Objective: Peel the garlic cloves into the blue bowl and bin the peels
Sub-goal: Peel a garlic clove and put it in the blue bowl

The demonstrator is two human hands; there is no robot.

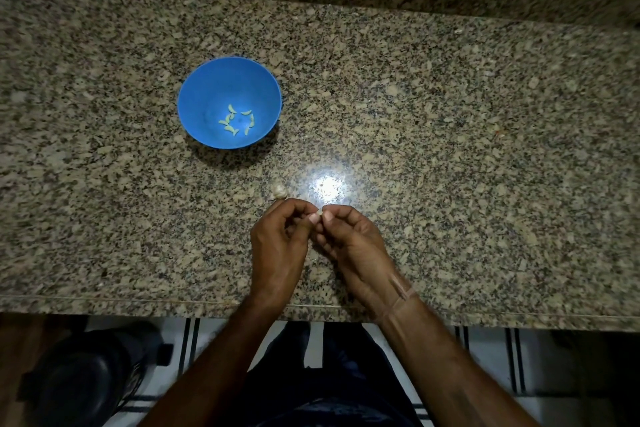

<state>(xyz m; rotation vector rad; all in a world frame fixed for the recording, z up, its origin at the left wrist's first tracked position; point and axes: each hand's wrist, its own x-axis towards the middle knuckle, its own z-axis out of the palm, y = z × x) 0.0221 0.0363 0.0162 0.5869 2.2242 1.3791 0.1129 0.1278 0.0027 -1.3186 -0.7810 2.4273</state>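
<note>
A blue bowl (207, 94) stands on the granite counter, left of centre, with several pale peeled cloves (236, 122) at its bottom. Near the counter's front, my left hand (278, 246) and my right hand (353, 241) meet fingertip to fingertip, both pinching one small pale garlic clove (319, 212) between them. A small garlic piece (280, 191), whitish and papery, lies on the counter just beyond my left hand's knuckles.
The granite counter (450, 149) reaches back to a raised granite ledge and wooden trim. A bright light glare shows just beyond my hands. Below the counter's front edge at the lower left stands a dark round bin (86, 381) on a striped floor.
</note>
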